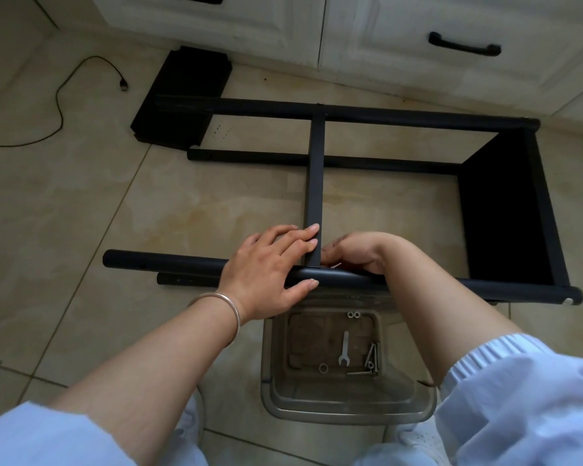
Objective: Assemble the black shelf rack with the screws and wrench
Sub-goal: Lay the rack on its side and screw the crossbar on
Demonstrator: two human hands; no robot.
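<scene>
- The tiled floor (64, 203) fills most of the view, with white cabinets (384, 35) along the far side.
- The black shelf rack (350, 114) lies on its side on the floor, partly built: two long tubes run left to right at the far side, a solid black shelf panel (505, 210) closes the right end, and a flat crossbar (315, 176) runs from the far tube toward the person.
- The near tube (169, 262) lies across the front, with a shorter black tube (182, 280) just behind and below it.
- A loose black shelf panel (182, 95) rests on the floor at the rack's far left end, partly under the far tube.
- A clear plastic tray (347, 398) sits on the floor between the person's arms, just in front of the near tube.
- The left hand (270, 274) holds the joint: its fingers lie over the near end of the crossbar and its thumb curls under the near tube; a silver bangle (223, 307) is on the wrist.
- The right hand (354, 252) reaches over the near tube to the same joint, fingers curled; what they hold, if anything, cannot be told.
- A thin black cable (59, 105) trails over the floor at far left.
- Inside the tray lie a small flat wrench (344, 348), several long screws (369, 363), two nuts (353, 314) and a washer (323, 368).
</scene>
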